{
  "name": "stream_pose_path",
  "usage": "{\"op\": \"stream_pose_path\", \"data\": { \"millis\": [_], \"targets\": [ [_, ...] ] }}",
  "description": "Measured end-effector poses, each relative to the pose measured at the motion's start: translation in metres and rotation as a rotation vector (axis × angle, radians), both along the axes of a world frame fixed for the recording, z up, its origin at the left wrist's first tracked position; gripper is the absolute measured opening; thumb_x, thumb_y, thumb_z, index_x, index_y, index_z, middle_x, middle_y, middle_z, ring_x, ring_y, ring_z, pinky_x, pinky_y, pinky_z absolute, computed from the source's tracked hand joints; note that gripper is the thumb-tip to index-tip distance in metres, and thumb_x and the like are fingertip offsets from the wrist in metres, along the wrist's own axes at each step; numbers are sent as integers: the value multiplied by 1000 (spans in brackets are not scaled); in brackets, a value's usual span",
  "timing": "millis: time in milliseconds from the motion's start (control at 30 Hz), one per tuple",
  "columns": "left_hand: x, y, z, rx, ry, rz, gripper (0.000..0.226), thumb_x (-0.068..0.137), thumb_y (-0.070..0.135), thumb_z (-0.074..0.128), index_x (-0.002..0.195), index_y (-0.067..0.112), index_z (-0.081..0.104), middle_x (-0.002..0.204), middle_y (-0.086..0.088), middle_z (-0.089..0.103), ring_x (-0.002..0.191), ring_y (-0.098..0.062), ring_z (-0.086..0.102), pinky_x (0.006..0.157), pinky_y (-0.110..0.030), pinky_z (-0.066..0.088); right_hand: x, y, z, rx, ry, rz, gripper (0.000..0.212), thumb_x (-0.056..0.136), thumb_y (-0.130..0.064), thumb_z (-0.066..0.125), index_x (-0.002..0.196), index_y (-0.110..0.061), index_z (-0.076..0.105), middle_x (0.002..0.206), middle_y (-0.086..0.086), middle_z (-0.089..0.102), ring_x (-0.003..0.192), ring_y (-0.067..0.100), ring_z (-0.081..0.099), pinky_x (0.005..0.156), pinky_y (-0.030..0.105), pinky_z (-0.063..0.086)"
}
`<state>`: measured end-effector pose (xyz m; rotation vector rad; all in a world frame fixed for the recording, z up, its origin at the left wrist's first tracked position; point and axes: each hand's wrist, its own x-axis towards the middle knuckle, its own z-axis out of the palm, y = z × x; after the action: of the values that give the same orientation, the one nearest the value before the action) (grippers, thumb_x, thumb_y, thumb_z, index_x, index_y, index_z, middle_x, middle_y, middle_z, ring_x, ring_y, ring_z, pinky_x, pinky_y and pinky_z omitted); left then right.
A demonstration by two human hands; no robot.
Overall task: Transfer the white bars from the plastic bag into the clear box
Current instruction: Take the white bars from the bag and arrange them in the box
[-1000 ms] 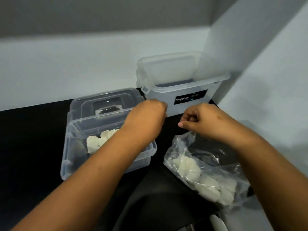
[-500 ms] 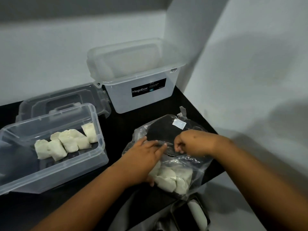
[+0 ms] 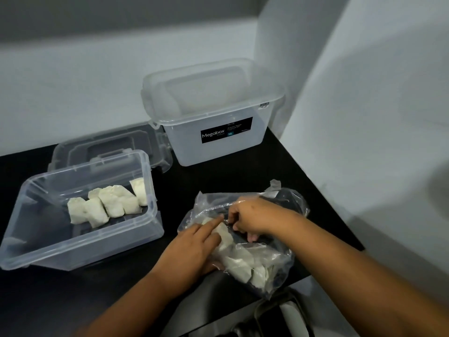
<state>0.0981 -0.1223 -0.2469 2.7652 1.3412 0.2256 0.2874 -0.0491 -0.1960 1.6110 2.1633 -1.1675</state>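
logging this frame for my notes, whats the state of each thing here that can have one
clear box: open, lid off, several white bars inside
box lid: off, lying behind the clear box
plastic bag: open, white bars left inside
Megabox bin: lid on top
left hand: reaching into the bag, gripping a white bar
right hand: pinching the bag's edge

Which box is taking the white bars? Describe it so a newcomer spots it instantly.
On the black counter stand two see-through containers. The target is the clear box at the left, in front of a loose lid. Unlike the taller, frosted Megabox tub, it already holds white bars.
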Motion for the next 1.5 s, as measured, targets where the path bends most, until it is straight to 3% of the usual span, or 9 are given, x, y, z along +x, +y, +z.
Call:
{"op": "stream_pose_path", "data": {
  "millis": [200,300,533,667,800,1000,1267,1400,1500],
  "targets": [
    [-1,8,-5,-155,21,142,105,69,76,49,151,27,7,156,1,26,138,-20,34,113,-37,32,-3,4,-6,-134,-12,1,28,87,-24,69,110,-15,58,90,10,72,58,19,68,59,29,57],
    [1,12,-2,-69,74,165,114,62,82,50,152,22,13,153,1,34,134,-21,39,108,-38,36,-1,7,-9,-175,38,29,31,87,-28,69,113,-22,55,90,10,73,53,15,64,52,27,53],
    [-3,12,-3,52,-37,136,76,65,80,51,115,23,52,113,6,53,104,-15,52,91,-34,50,2,13,-11,-203,116,-31,36,88,-19,69,120,-23,55,96,15,72,49,12,61,44,23,49],
    [-11,7,-11,99,-114,126,64,67,74,57,101,21,45,103,3,49,92,-15,50,83,-29,50,-6,16,-15,-150,170,-59,44,87,-17,70,126,-22,50,95,15,69,53,13,62,48,23,51],
    [-16,4,-10,132,-143,105,58,72,72,51,98,20,42,100,1,51,87,-15,50,79,-25,47,-27,15,-27,-40,12,74,42,77,-45,73,111,-22,62,92,7,70,75,20,69,66,35,59],
    [-22,4,-8,72,-119,109,58,71,65,54,106,20,45,105,1,52,91,-16,54,83,-27,51,-47,10,-28,87,102,143,9,82,-28,68,87,-29,61,89,-1,67,82,18,65,77,41,57],
    [-26,3,3,-18,-132,135,75,60,66,68,116,22,43,110,2,49,97,-16,56,84,-30,54,-49,8,-28,174,140,94,12,84,-21,68,90,-12,64,91,9,65,84,24,64,78,42,55],
    [-25,5,21,-260,-29,209,98,56,90,49,131,30,31,133,11,39,124,-11,40,104,-27,38,-28,5,-21,136,76,-13,17,83,-35,70,86,-25,56,87,-4,60,82,16,61,73,31,52],
    [-21,8,41,-326,-19,243,97,62,95,29,135,32,37,133,13,44,123,-9,43,98,-29,42,-8,4,-3,159,46,-46,22,82,-36,72,75,-32,52,75,-12,52,70,5,52,61,21,40]
  ]
}}
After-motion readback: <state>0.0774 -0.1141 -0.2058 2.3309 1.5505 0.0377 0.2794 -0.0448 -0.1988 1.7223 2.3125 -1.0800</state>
